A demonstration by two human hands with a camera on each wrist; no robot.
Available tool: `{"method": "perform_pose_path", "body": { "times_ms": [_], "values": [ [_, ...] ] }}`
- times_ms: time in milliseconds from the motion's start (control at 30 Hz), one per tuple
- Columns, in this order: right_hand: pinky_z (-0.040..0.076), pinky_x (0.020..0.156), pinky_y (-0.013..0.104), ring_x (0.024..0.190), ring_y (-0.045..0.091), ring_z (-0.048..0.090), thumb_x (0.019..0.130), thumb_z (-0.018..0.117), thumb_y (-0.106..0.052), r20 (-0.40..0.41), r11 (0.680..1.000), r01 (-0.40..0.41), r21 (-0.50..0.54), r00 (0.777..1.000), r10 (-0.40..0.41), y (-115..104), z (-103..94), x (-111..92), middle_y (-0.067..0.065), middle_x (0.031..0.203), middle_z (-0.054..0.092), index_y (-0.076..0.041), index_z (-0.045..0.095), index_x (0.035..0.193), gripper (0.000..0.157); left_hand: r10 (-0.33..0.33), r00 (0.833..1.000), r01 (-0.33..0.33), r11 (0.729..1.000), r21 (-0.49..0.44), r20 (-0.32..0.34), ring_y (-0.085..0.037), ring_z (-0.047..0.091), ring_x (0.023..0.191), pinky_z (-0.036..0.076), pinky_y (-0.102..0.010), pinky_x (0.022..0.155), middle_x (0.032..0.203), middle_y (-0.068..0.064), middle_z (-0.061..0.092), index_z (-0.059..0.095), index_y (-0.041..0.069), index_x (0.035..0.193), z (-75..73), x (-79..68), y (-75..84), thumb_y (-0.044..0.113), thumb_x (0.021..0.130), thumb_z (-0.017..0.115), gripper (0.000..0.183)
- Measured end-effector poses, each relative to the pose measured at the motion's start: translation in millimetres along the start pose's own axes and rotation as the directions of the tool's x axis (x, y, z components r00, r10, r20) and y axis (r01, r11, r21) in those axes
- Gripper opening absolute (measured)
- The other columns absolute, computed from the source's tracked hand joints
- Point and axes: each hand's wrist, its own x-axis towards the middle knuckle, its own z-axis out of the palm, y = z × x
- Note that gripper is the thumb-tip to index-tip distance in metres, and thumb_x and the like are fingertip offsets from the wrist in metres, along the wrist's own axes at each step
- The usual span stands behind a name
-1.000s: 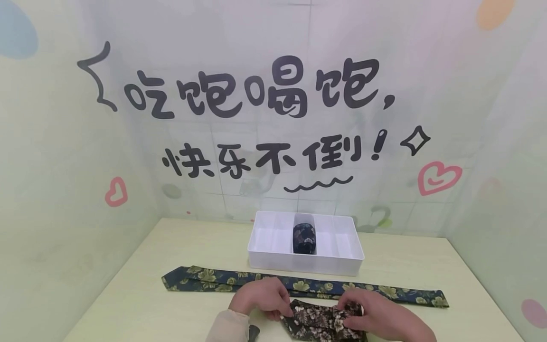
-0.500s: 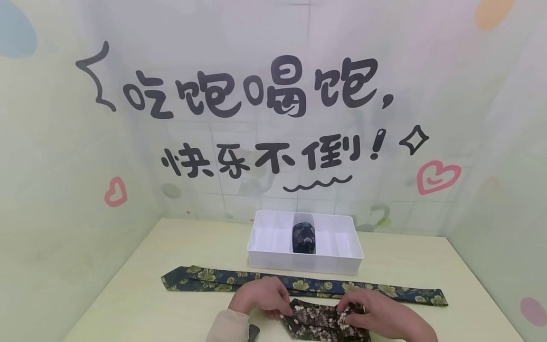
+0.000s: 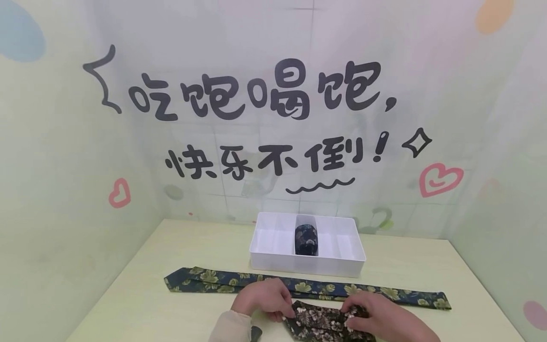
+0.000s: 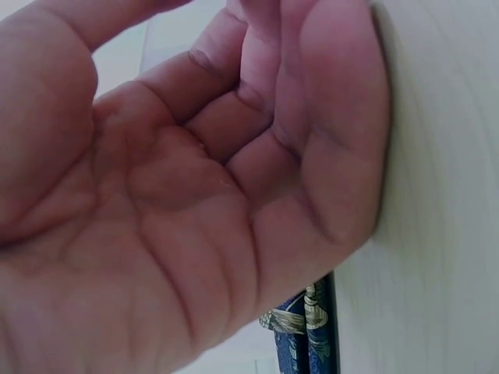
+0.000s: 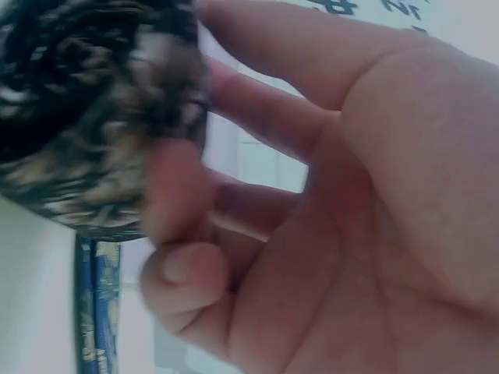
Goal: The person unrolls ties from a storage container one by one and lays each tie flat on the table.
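A dark necktie [image 3: 318, 323] with pale flowers lies at the table's front, its wide end flat and its right part wound into a roll. In the head view my left hand [image 3: 266, 298] pinches the tie's upper left edge. The left wrist view shows the palm of this left hand [image 4: 210, 179] with curled fingers on the table; the fingertips are out of frame. My right hand [image 3: 380, 316] grips the rolled part between thumb and fingers. In the right wrist view, the coiled end of the necktie roll [image 5: 101, 117] shows a spiral of layers. The roll's lower part is cut off in the head view.
A navy necktie [image 3: 307, 286] with yellow-green flowers lies stretched out just behind both hands. Farther back stands a white divided box [image 3: 307, 266], with a rolled dark floral necktie [image 3: 306, 240] in its middle compartment. Printed walls enclose the table [image 3: 205, 247].
The rolled part of the tie and my right hand have shifted very slightly right. My left hand stays at the tie's left edge. The head view has tilted a little.
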Motion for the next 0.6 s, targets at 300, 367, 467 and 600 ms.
{"method": "perform_pose_path", "body": {
  "times_ms": [300, 367, 467, 600],
  "values": [
    [0.042, 0.062, 0.031, 0.071, 0.011, 0.054, 0.099, 0.066, -0.03, -0.043, 1.0, -0.007, 0.012, 0.999, 0.007, 9, 3.5, -1, 0.003, 0.094, 0.063, -0.015, 0.063, 0.108, 0.017, -0.005, 1.0, 0.005, 1.0, -0.002, 0.0, -0.012, 0.058, 0.053, 0.047, -0.027, 0.054, 0.065, 0.0, 0.068, 0.077, 0.01, 0.078, 0.2, 0.1, 0.3, 0.013, 0.087, 0.077, 0.009],
    [0.041, 0.061, 0.031, 0.069, 0.011, 0.053, 0.099, 0.066, -0.031, -0.056, 1.0, -0.009, 0.013, 0.998, 0.01, 11, 3.7, -1, 0.003, 0.09, 0.061, -0.015, 0.062, 0.106, 0.018, -0.003, 1.0, 0.003, 1.0, -0.001, 0.0, -0.011, 0.058, 0.054, 0.047, -0.027, 0.055, 0.065, -0.001, 0.068, 0.077, 0.01, 0.078, 0.6, 0.3, 0.2, 0.013, 0.087, 0.077, 0.009],
    [0.04, 0.06, 0.031, 0.068, 0.009, 0.052, 0.099, 0.066, -0.033, -0.069, 1.0, -0.011, 0.002, 0.998, 0.011, 13, 3.2, -2, 0.003, 0.089, 0.061, -0.015, 0.06, 0.104, 0.02, -0.004, 1.0, 0.004, 1.0, -0.002, -0.001, -0.012, 0.059, 0.054, 0.048, -0.027, 0.055, 0.065, -0.001, 0.068, 0.077, 0.01, 0.079, 0.7, 0.9, -0.4, 0.013, 0.087, 0.077, 0.009],
    [0.043, 0.063, 0.034, 0.074, 0.013, 0.054, 0.097, 0.068, -0.035, -0.08, 0.999, -0.048, -0.021, 0.996, 0.046, 14, 0.3, -3, 0.002, 0.096, 0.062, -0.016, 0.059, 0.107, 0.023, -0.005, 1.0, 0.005, 1.0, 0.001, -0.005, -0.012, 0.06, 0.055, 0.049, -0.028, 0.056, 0.066, -0.001, 0.069, 0.077, 0.01, 0.079, 1.1, 2.0, -1.5, 0.013, 0.087, 0.078, 0.008]
  ]
}}
